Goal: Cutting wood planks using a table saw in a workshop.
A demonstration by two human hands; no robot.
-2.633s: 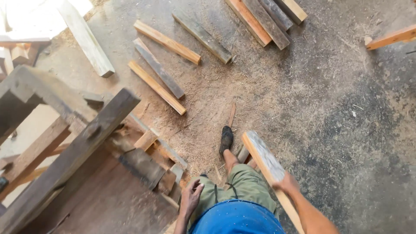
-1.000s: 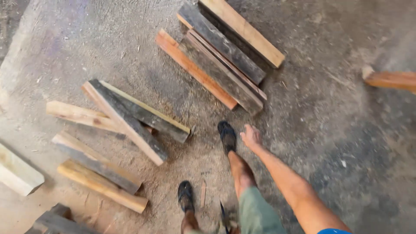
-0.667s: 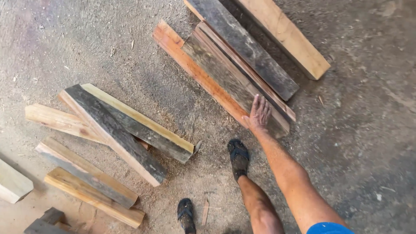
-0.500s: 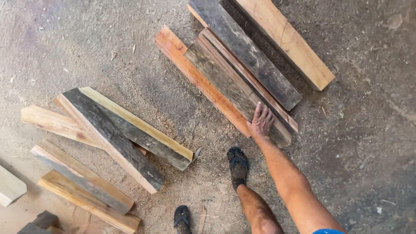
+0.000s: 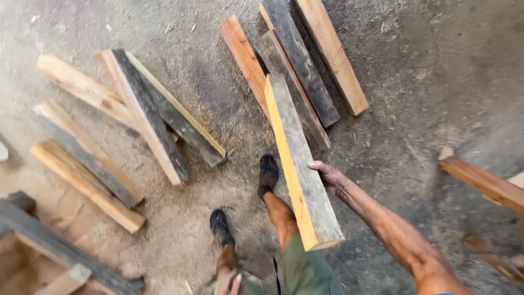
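My right hand (image 5: 329,176) grips a long weathered wooden plank (image 5: 299,158) with a yellow cut edge, lifted off the floor and pointing away from me. Its far end hangs over a row of planks (image 5: 305,71) lying side by side on the sawdust floor. My left hand (image 5: 232,281) shows only as fingertips at the bottom edge near my thigh, holding nothing that I can see. My two feet in dark shoes (image 5: 267,173) stand on the floor below the plank.
A second group of planks (image 5: 147,117) lies crossed at the left, with more boards (image 5: 87,180) further left. A reddish board (image 5: 483,183) juts in at the right. Dark timber pieces (image 5: 49,246) sit at the lower left. Sawdust covers the concrete floor.
My right hand reached down to the row of planks, took hold of one and lifted it off the floor toward me. I stepped closer to the row.
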